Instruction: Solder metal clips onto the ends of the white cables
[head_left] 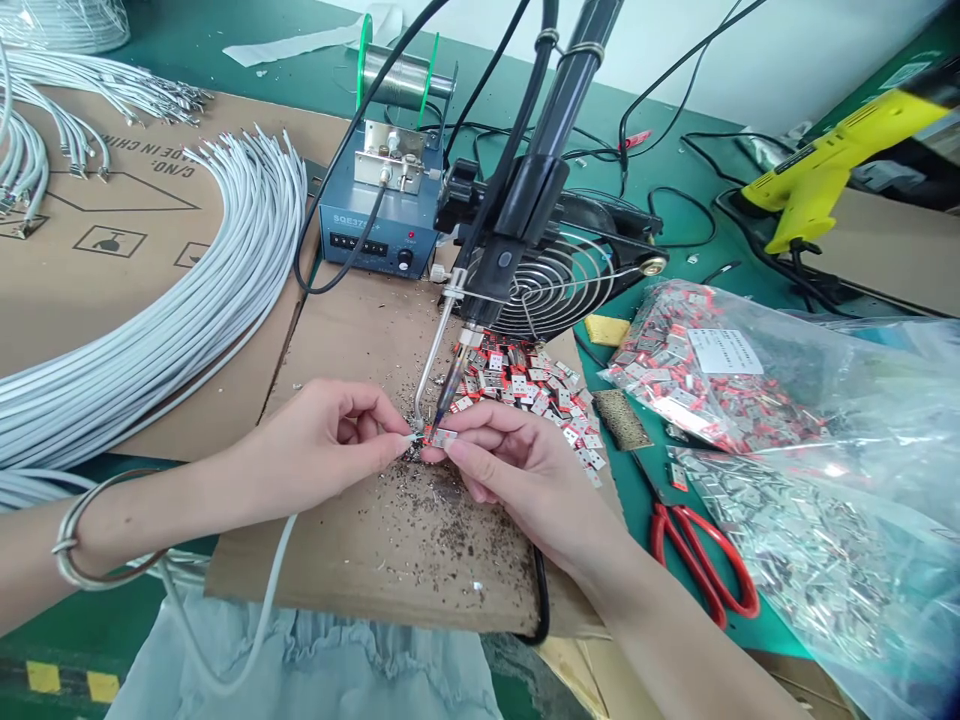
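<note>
My left hand [341,430] pinches the end of a white cable [279,560], whose length hangs down below my wrist in a loop. Between thumb and fingers, my right hand [510,455] grips a small metal connector with a red part [441,437]. The cable end and the connector meet under the tip of a soldering iron [452,385], which is clamped in a stand. A thin bent solder feed tube [431,355] comes down beside the tip. Just behind my right hand lies a pile of loose connectors [540,390] on the cardboard [345,350].
Behind stands a blue solder feeder [379,225] with a solder spool [401,78]. A thick bundle of white cables [187,310] curves along the left. On the right are red-handled scissors [705,560], bags of connectors [720,370] and metal parts [810,550], a yellow sponge [606,330] and a yellow heat gun [832,150].
</note>
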